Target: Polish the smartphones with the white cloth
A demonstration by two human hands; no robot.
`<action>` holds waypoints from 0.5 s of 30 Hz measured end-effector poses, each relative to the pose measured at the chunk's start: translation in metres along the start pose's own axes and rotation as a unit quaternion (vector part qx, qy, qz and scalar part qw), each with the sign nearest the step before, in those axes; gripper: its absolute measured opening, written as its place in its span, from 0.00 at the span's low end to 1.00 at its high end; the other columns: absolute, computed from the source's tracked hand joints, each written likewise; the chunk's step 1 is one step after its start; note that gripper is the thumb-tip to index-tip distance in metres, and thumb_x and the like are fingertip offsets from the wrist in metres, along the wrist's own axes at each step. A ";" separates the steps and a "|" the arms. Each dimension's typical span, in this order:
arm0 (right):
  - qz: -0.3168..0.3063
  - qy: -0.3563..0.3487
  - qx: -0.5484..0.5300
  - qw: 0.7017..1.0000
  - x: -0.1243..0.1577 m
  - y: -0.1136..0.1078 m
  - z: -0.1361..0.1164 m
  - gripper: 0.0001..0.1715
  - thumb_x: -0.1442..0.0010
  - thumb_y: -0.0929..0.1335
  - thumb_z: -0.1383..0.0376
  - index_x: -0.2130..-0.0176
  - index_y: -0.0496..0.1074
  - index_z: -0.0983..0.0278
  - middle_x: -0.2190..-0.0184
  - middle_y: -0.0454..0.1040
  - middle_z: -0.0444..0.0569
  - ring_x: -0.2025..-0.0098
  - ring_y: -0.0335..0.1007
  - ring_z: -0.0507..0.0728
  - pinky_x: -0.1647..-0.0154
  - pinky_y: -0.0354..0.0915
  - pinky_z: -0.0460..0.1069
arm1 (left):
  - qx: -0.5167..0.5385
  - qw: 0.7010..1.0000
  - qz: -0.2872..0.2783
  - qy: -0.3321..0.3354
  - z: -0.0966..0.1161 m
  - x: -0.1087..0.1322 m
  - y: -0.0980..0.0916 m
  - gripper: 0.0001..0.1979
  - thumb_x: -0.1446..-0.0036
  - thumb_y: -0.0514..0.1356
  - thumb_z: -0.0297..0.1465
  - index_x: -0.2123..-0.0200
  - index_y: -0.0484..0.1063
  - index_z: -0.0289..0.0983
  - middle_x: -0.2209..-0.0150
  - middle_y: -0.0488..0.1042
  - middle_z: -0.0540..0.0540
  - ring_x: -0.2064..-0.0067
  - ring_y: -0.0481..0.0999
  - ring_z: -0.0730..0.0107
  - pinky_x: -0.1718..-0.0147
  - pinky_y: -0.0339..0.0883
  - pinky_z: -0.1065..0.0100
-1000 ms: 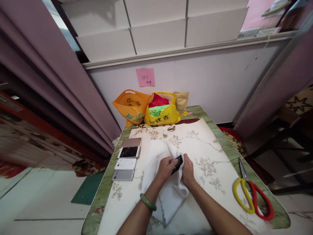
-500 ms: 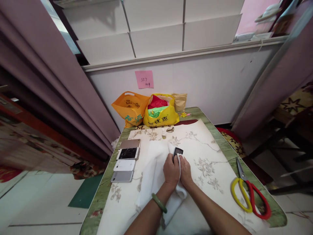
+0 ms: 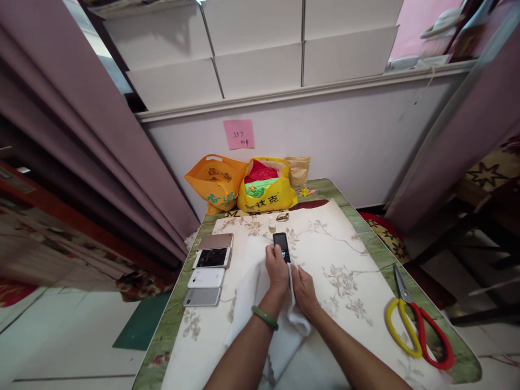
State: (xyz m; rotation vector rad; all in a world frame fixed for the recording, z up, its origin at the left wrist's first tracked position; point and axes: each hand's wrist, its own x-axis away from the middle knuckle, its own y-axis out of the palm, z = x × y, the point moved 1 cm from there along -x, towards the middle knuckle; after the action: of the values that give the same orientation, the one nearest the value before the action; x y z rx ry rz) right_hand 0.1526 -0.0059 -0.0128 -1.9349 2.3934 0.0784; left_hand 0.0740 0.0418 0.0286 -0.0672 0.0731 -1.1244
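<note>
A dark keypad phone (image 3: 280,240) is upright in the grasp of my left hand (image 3: 277,266), its small screen and some keys showing above the fingers. A green bangle (image 3: 265,318) circles that wrist. My right hand (image 3: 304,288) is closed on a white cloth (image 3: 298,319) at the lower right of the phone. The rest of the cloth spreads over the tabletop under my forearms. At the left, a gold phone (image 3: 215,241), a phone with a dark screen (image 3: 212,257), a white phone (image 3: 206,278) and a grey phone (image 3: 202,297) lie in a column.
Large scissors (image 3: 418,325) with yellow and red handles lie at the right edge. At the back stand an orange bag (image 3: 219,184), a yellow bag (image 3: 270,197) and a tan pouch (image 3: 298,170). A small bottle (image 3: 272,223) stands before them on the floral sheet (image 3: 345,260).
The keypad phone has turned more upright and shifted left, with more of its front uncovered. My right hand has drawn slightly down and away from it with the cloth.
</note>
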 end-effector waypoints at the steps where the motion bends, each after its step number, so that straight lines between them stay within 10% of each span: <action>1: 0.003 0.003 -0.002 1.000 0.001 -0.001 -0.003 0.24 0.39 0.61 0.47 0.73 0.68 0.63 0.77 0.69 0.44 0.72 0.62 0.54 0.66 0.61 0.49 | 0.010 1.000 0.003 -0.003 -0.001 -0.004 -0.004 0.09 0.43 0.54 0.37 0.73 0.60 0.40 0.74 0.61 0.54 0.71 0.63 0.72 0.68 0.59 0.70; 15: 0.149 0.136 -0.122 0.972 0.000 -0.007 0.004 0.34 0.38 0.57 0.43 0.57 0.73 0.66 0.61 0.78 0.51 0.55 0.73 0.58 0.54 0.67 0.50 | 0.323 0.899 -0.148 -0.255 -0.024 0.018 -0.058 0.16 0.52 0.67 0.30 0.59 0.71 0.34 0.61 0.77 0.42 0.66 0.79 0.65 0.75 0.67 0.72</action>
State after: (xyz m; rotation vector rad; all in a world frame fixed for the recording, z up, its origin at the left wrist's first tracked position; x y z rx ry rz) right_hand 0.1593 -0.0068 -0.0164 -1.7563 2.9713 0.1366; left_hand 0.0278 0.0000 0.0098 0.2302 -0.8042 -1.3525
